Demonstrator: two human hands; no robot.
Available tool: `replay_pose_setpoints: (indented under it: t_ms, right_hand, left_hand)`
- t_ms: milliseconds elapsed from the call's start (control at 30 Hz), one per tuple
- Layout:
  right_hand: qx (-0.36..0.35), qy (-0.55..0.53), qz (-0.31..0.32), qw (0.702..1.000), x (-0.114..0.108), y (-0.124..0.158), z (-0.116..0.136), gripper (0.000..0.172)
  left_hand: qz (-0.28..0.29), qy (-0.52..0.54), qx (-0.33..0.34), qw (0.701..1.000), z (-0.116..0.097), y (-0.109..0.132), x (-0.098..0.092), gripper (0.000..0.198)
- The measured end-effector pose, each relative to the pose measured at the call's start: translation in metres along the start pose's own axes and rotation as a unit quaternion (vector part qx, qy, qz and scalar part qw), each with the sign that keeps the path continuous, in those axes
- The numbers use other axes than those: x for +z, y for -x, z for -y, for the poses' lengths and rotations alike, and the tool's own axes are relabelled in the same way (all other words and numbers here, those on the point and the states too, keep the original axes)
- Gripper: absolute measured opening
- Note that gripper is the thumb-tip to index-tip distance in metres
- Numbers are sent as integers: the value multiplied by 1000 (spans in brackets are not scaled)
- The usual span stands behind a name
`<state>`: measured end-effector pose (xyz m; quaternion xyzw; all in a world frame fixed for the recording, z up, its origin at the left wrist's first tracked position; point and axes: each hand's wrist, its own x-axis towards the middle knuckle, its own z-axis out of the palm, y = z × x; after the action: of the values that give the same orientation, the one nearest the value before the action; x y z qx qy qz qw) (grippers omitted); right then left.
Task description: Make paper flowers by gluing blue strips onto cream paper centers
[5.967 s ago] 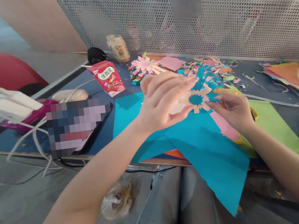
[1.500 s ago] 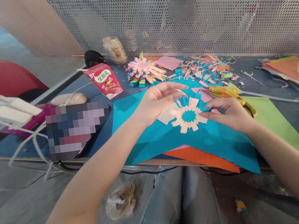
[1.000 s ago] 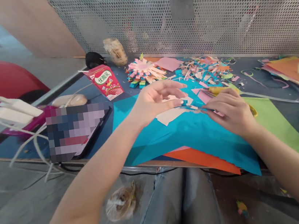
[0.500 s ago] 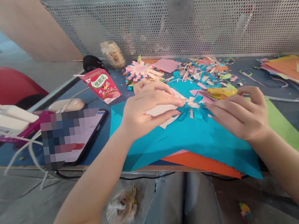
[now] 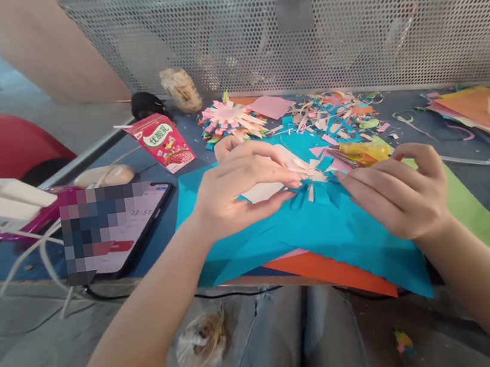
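On the worktop (image 5: 197,165) lies a large blue sheet (image 5: 278,233), and over its middle the person's two hands have between them a fringed paper piece (image 5: 316,174), which is cream and blue with many narrow strips. The left hand (image 5: 245,186) is above the left half of the blue sheet, its fingers bent, with only a small gap to the thumb, and they have hold of the left edge of this piece. The right hand (image 5: 397,193), over the right part of the blue sheet, has its fingers brought together in a pinch on the right edge. A pale paper (image 5: 264,190) rests upon the blue sheet, partly under the left hand. Near the far right corner of the blue sheet are yellow-handled scissors (image 5: 365,152), and beyond its far edge stand a layered paper flower (image 5: 232,119) and a heap of paper scraps (image 5: 339,114). To the left of the blue sheet is a phone (image 5: 141,221); farther behind it, on the left, a red carton (image 5: 165,143) leans to one side.
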<state>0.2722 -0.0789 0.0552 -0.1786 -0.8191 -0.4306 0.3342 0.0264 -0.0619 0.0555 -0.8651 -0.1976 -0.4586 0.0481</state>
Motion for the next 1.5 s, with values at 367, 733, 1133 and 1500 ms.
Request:
replay_pose_setpoints:
  t_ms: [367, 733, 1133, 1500]
  right_hand:
    - [2, -5, 8, 1000, 0, 2, 1, 12]
    - [3, 3, -1, 1000, 0, 3, 0, 11]
    - [5, 3, -2, 1000, 1, 3, -1, 10]
    - [23, -24, -9, 999, 3, 4, 0, 11]
  left_hand:
    - [-7, 5, 15, 1000, 2, 0, 0, 19]
    - [-27, 32, 14, 999, 1, 0, 3, 12]
    - [-40, 33, 1, 999, 2, 1, 4, 25]
    - [-38, -37, 71, 996, 3, 4, 2, 28]
